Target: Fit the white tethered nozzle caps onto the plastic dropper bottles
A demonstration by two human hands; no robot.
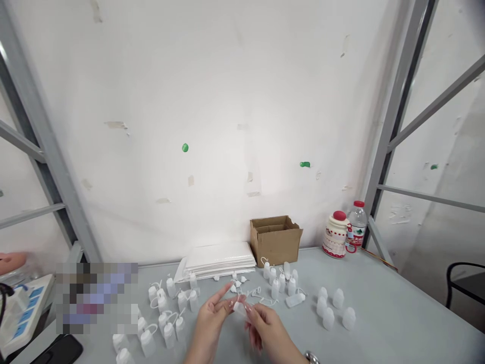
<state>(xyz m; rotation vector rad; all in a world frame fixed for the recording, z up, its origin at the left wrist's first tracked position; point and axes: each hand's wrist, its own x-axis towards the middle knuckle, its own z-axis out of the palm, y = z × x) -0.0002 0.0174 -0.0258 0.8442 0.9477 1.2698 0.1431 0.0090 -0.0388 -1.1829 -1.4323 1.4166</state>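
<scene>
My left hand (217, 316) and my right hand (269, 326) meet at the front middle of the table. Between their fingertips is a small translucent white squeeze bottle (240, 307), tilted and partly hidden by the fingers. Both hands are closed on it, the left with its index finger stretched out. Just beyond them lie several loose white caps (235, 287) and thin white straps (257, 292). Left of my hands stand several capped squeeze bottles (169, 331) with looped straps. More capped bottles (275, 288) stand to the right, one of them lying on its side (295, 300).
Farther right stand several bottles without visible straps (328, 317). Against the wall are a stack of white sheets (220, 258), an open cardboard box (278, 245), a cream jar (335, 235) and a clear plastic bottle (357, 222). A black phone-like object (62, 350) and a power strip (28, 313) lie left.
</scene>
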